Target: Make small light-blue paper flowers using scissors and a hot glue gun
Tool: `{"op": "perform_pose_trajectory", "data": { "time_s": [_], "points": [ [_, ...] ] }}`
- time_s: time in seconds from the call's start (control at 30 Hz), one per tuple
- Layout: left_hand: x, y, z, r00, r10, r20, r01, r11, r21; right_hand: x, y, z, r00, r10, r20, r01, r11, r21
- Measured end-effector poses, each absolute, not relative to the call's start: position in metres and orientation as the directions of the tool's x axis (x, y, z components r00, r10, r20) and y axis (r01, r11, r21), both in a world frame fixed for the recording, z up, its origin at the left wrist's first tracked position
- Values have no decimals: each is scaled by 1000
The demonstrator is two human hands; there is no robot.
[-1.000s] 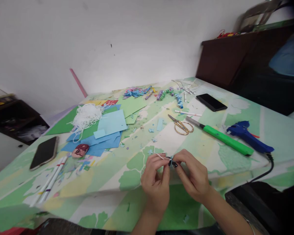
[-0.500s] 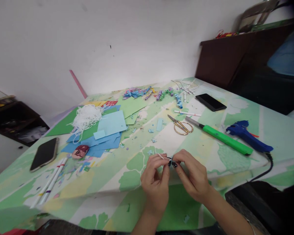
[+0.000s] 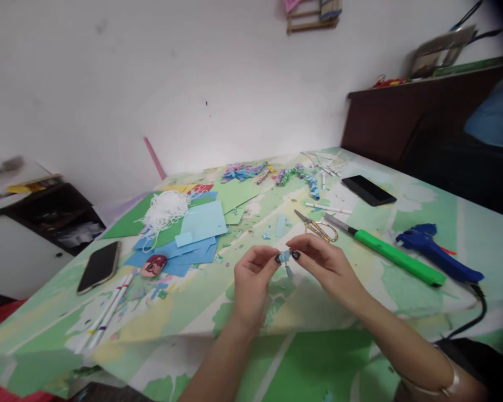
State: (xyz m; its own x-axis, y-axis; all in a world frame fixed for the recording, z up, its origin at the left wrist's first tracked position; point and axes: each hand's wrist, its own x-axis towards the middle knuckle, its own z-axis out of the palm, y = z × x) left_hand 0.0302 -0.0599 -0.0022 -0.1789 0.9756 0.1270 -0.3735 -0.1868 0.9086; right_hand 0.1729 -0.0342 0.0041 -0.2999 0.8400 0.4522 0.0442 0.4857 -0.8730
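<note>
While a small blue paper piece is pinched by the left hand and the right hand, the scissors are partly hidden behind the latter.

Between the left hand and the right hand a hand could hardly pass, because the blue paper piece fills the gap at the fingertips. Just ahead of the right hand lie the scissors; to its right, the green-handled tool and, beyond, the blue glue gun block the way. Left of the left hand, the tablecloth offers a free lane up to the white markers.
</note>
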Motion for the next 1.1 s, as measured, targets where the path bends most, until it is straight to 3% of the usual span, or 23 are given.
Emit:
{"op": "perform_pose_trajectory", "data": {
  "time_s": [0.23, 0.5, 0.67, 0.83, 1.1],
  "points": [
    [10, -9, 24, -49, 974, 222, -307, -227, 924, 158, 15, 26, -350, 842, 410, -72, 412, -908],
    [2, 23, 11, -18, 982, 187, -271, -185, 944, 152, 42, 17, -335, 876, 347, -104, 332, -938],
    [-3, 22, 1, -50, 952, 302, -103, -306, 947, 156, 49, 1, -259, 910, 324, -25, 329, -944],
    [0, 19, 0, 34, 894, 446, 70, -447, 892, 155, 47, 1, -242, 909, 339, 30, 356, -934],
    [0, 21, -1, -8, 918, 397, 88, -395, 915, 155, 45, 0, -246, 859, 448, 156, 492, -857]
  ]
}}
